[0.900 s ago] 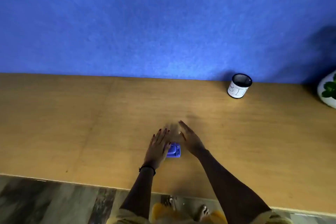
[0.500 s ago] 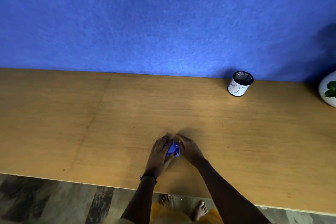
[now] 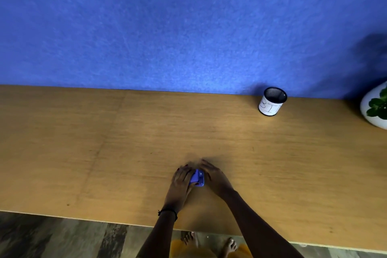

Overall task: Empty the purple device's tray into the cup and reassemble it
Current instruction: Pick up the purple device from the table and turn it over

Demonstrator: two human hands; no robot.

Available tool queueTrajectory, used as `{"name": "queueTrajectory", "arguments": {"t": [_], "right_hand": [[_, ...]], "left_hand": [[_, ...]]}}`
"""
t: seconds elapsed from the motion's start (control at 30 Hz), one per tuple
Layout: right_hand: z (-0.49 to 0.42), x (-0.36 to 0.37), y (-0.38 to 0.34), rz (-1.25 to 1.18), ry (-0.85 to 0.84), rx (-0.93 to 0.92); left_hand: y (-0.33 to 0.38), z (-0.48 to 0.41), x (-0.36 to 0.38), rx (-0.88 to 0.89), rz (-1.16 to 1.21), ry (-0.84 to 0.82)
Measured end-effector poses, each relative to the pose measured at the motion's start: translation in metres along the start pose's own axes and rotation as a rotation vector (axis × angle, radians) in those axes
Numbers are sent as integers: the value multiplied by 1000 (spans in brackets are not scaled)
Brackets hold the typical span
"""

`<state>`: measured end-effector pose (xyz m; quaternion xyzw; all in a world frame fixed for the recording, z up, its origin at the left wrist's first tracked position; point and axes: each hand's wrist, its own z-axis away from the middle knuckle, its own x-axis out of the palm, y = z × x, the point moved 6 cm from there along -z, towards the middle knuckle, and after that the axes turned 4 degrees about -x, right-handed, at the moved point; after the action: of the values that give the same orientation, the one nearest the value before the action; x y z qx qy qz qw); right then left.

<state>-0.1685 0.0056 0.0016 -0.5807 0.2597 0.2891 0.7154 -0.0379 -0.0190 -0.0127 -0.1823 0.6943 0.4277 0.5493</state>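
Here, small purple plastic device (image 3: 198, 178) is clasped on wooden table (image 3: 125, 142) between left hand (image 3: 181, 180) and right hand (image 3: 214, 178); white-labelled black mesh cup (image 3: 271, 101) stands well apart.

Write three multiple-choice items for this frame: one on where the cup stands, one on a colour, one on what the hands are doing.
1. Where is the cup?
A. far right, by the wall
B. near edge, left
C. between the hands

2. What colour is the device?
A. red
B. purple
C. green

3. What are the hands doing?
A. both are on the device
B. one is lifting the cup
C. both are resting off the table

Key: 1 A, it stands by the blue wall near the white pot. 2 B, purple shows between the hands. 3 A, the left hand and right hand close on it on the table.
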Motion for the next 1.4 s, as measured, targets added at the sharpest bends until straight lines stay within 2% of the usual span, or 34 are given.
{"name": "queueTrajectory", "arguments": {"t": [0.13, 0.33, 0.57, 0.7, 0.83, 0.97, 1.17, 1.4], "right_hand": [[-4, -6, 1, -65, 62, 18], [-12, -15, 11, -243, 226, 195], [-15, -7, 13, -435, 158, 423], [-12, 0, 11, -771, 119, 579], [-11, -4, 6, -932, 109, 681], [-10, -7, 8, -1073, 148, 720], [-8, -25, 16, -1306, 291, 713], [-14, -61, 21, -1265, 369, 646]], "left_hand": [[1, -2, -5, 5, -12, 3], [2, -10, -12, -44, 18, 30], [-4, -15, -11, -137, 145, 45], [-2, -16, -13, -95, 156, 39], [2, -16, -16, -91, 202, 35], [16, -23, -21, -53, 217, 60], [41, -49, -37, 115, 150, 94], [55, -69, -46, 95, 292, 111]]}}
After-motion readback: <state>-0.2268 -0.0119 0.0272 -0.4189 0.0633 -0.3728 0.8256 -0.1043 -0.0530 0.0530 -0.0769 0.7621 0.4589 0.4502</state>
